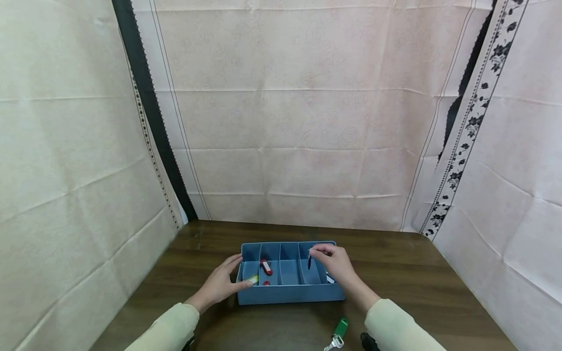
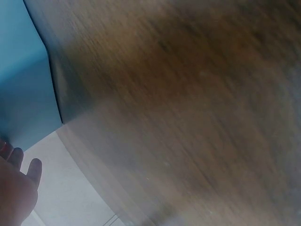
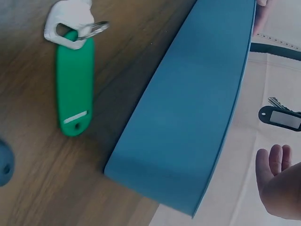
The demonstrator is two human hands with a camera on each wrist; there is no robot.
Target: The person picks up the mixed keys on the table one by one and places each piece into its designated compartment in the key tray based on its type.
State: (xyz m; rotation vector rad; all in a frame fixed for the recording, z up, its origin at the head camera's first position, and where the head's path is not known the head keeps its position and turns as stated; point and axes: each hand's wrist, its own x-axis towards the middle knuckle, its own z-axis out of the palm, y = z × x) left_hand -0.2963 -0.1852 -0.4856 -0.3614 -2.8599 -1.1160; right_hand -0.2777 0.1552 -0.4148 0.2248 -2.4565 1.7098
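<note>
A blue divided tray point(image 1: 290, 294) stands on the table in the head view. At its left end is my left hand point(image 1: 219, 286), fingers along the side and thumb over the front left corner. My right hand point(image 1: 338, 263) pinches a key with a black tag point(image 1: 309, 262), which hangs over the right compartments. In the right wrist view the tag point(image 3: 282, 117) shows a white label, with the key's toothed blade behind it. A red tag point(image 1: 266, 267) lies in a left-centre compartment; a yellow one point(image 1: 253, 279) lies by my left thumb, partly hidden.
In front of the tray a green key tag point(image 1: 340, 327) with a key lies on the brown table point(image 1: 263, 326). A blue tag point(image 3: 4, 162) shows at the right wrist view's edge. Something white point(image 1: 330, 279) lies in the tray's right end. Pale cloth point(image 1: 290, 117) hangs behind and at both sides.
</note>
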